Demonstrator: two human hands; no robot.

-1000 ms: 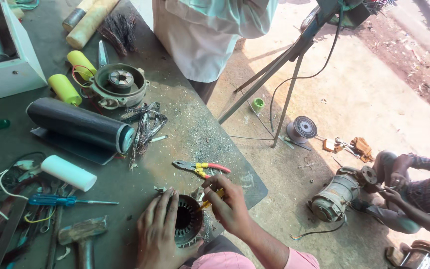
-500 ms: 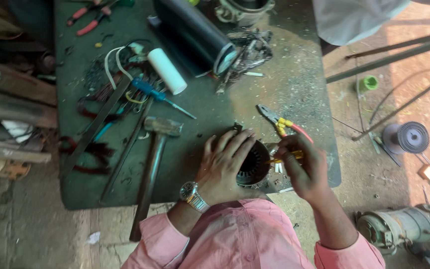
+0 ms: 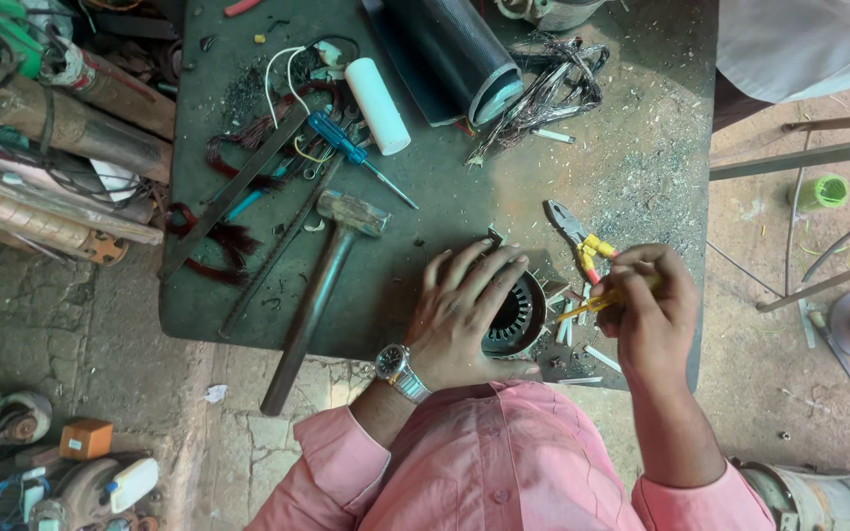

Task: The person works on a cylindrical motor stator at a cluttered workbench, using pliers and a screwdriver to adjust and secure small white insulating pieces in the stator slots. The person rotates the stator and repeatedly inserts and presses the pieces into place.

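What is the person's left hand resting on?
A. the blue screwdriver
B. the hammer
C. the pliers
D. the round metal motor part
D: the left hand lies spread over the round metal motor part at the table edge; the hammer, blue screwdriver and pliers lie untouched on the table.
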